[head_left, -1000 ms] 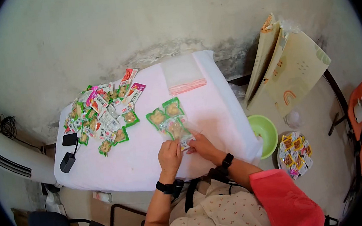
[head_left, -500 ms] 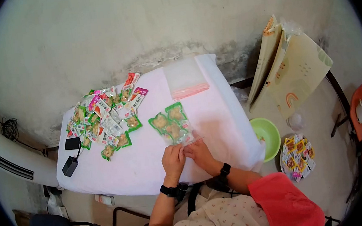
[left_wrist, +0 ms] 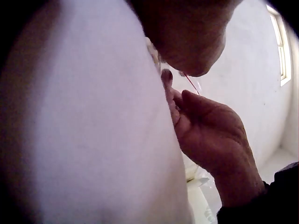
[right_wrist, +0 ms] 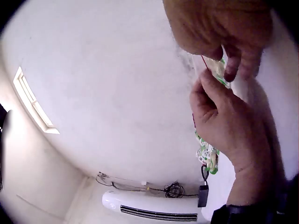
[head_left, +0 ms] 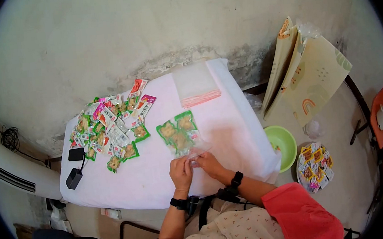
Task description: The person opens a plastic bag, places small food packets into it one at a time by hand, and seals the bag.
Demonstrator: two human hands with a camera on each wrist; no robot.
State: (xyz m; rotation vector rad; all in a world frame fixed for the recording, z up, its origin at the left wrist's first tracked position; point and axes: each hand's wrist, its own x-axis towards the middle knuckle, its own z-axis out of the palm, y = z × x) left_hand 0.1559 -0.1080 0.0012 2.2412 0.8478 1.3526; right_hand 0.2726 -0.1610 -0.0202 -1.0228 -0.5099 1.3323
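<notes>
A clear zip bag (head_left: 194, 153) lies near the front of the table, with green-edged snack packets (head_left: 167, 130) at its far end, at least partly inside it. My left hand (head_left: 181, 172) pinches the bag's near edge between thumb and fingers. Close beside it, my right hand (head_left: 209, 164) pinches the same edge, the fingertips of both nearly meeting. The red seal line (right_wrist: 204, 63) shows between the hands in the right wrist view. Left wrist view: my right hand (left_wrist: 215, 135) has its fingers bent inward; the bag there is mostly hidden.
A heap of snack packets (head_left: 115, 130) covers the table's left side. Flat zip bags (head_left: 195, 82) are stacked at the back. Two black devices (head_left: 73, 178) lie at the left edge. A green basin (head_left: 282, 145) and a bowl of small packets (head_left: 314, 165) stand on the floor at right.
Both hands have come together at the bag's mouth and keep pinching along it. The packets lie flatter beyond the hands, no longer partly covered by the fingers.
</notes>
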